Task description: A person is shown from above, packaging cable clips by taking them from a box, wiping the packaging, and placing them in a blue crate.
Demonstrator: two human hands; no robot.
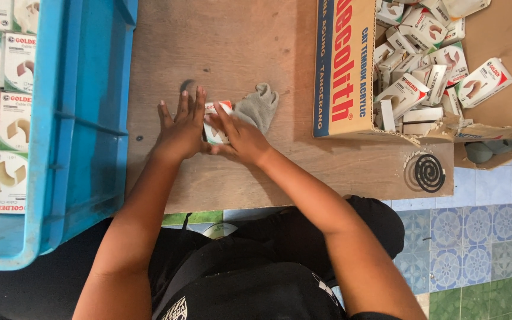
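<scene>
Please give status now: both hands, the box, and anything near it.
Left hand flat beside small white box, touching it. Right hand pressing on box. Grey cloth just behind box, on wooden board.

Setting: small home-based packing workplace, floor level. Evidence: plywood board point(232, 47) laid as work surface over patterned floor tiles point(475, 237); open cardboard carton point(351, 71) heaped with small white retail boxes point(407, 89); blue plastic crate point(84, 118) holding the same boxes in neat rows. Also present: grey rag point(259, 106), mosquito coil point(429, 172).
</scene>
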